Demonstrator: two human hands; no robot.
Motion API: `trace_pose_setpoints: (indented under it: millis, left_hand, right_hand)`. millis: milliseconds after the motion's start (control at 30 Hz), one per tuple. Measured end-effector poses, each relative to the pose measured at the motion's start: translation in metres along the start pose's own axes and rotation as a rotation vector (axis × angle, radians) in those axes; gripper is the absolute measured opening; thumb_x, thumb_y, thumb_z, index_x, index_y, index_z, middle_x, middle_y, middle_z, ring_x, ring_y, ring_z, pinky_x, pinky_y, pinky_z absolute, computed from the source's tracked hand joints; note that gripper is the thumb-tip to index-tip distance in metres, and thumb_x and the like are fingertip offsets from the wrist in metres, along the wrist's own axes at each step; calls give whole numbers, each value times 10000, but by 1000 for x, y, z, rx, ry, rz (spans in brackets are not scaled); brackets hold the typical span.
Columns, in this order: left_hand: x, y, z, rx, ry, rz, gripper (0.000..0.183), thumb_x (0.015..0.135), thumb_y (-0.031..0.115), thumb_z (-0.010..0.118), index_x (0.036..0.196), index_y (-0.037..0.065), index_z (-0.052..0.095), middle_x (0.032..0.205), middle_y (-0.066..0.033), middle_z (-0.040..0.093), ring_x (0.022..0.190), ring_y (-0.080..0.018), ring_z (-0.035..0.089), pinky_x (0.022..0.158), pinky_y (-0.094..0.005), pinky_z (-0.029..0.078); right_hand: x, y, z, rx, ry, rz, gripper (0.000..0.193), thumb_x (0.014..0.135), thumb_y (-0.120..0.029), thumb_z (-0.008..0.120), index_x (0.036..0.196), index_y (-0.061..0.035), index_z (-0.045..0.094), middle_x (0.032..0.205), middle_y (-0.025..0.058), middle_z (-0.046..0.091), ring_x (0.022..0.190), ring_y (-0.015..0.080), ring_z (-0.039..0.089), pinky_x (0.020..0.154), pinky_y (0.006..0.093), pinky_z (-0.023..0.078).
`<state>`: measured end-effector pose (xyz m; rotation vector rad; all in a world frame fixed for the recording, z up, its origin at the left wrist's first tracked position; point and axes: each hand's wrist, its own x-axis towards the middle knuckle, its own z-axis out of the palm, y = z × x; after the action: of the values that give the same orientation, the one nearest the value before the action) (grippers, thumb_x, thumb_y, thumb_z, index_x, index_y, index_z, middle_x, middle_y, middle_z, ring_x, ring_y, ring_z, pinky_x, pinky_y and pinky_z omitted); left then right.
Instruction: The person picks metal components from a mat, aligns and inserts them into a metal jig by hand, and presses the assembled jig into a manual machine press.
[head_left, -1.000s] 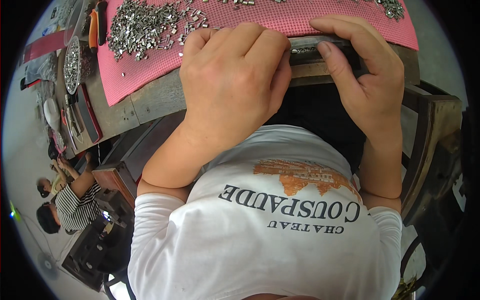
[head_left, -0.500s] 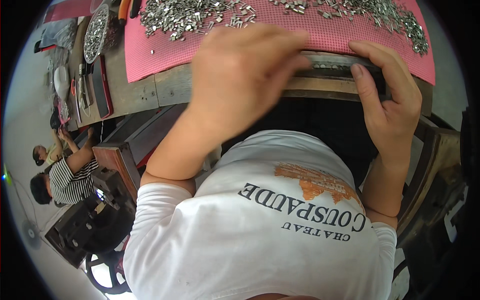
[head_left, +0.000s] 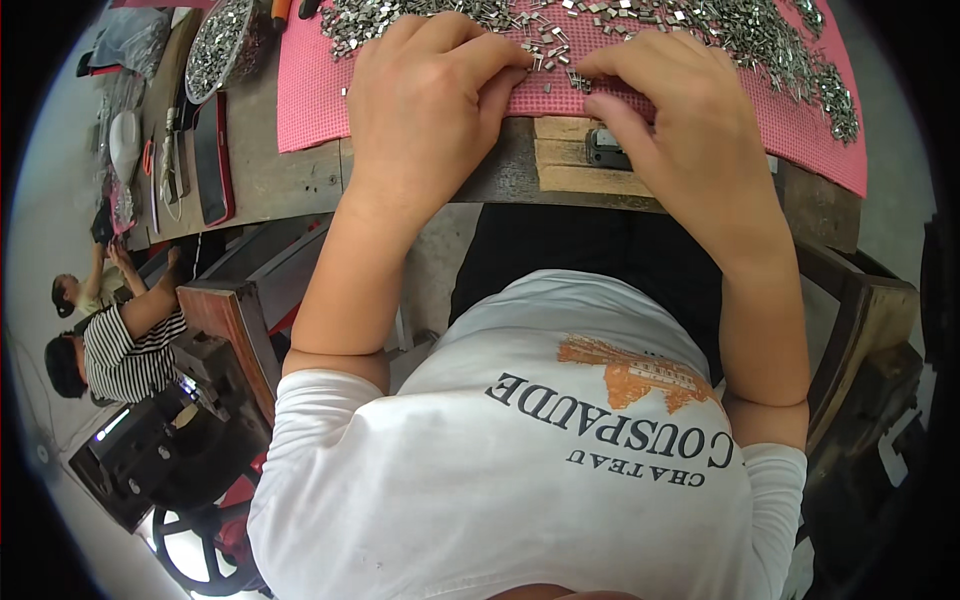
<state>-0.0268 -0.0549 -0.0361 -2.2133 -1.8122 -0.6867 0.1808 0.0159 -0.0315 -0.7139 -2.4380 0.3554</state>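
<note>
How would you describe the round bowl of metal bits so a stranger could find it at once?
Start at the pink mat on the wooden table. Just beyond the mat's left edge sits the round bowl, above a flat red case. Unlike the loose metal pieces scattered on the mat, its pieces are heaped inside a rim.

White short-sleeved T-shirt, bare arms and hands

The person wears a white T-shirt [head_left: 520, 470] with short sleeves that end above the elbows, leaving both forearms bare. Across the chest runs a line of dark serif lettering, a smaller line under it, and an orange and brown graphic beside it. The left hand [head_left: 425, 95] and right hand [head_left: 690, 120] wear no gloves, rings or watch. Dark trousers [head_left: 590, 250] show below the shirt.
</note>
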Motion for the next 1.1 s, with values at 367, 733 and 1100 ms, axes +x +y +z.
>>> trace_pose_setpoints:
  millis: [367, 733, 1100]
  left_hand:
    - [5, -5, -6, 47, -19, 134, 169, 752, 110, 807, 912, 155, 777, 867, -6, 678, 845, -234, 639, 737, -368, 505]
    - [-7, -10, -5, -168, -48, 73, 129, 766, 137, 803, 889, 168, 783, 803, 2, 637, 803, -235, 633, 723, -385, 482]
    - [0, 5, 14, -172, -6, -33, 118, 745, 136, 827, 853, 158, 783, 762, -16, 615, 731, -255, 629, 650, -397, 481]
  right_hand:
    - [28, 0, 16, 43, 29, -72, 141, 827, -18, 677, 963, -39, 646, 845, 124, 599, 830, 327, 589, 784, 426, 453]
    - [3, 13, -7, 61, 130, 61, 74, 908, -22, 707, 973, -8, 738, 838, 74, 689, 702, 190, 642, 659, 301, 507]
    - [-60, 29, -28, 273, 132, 242, 42, 926, -9, 637, 967, -9, 641, 882, 96, 632, 793, 264, 618, 735, 331, 483]
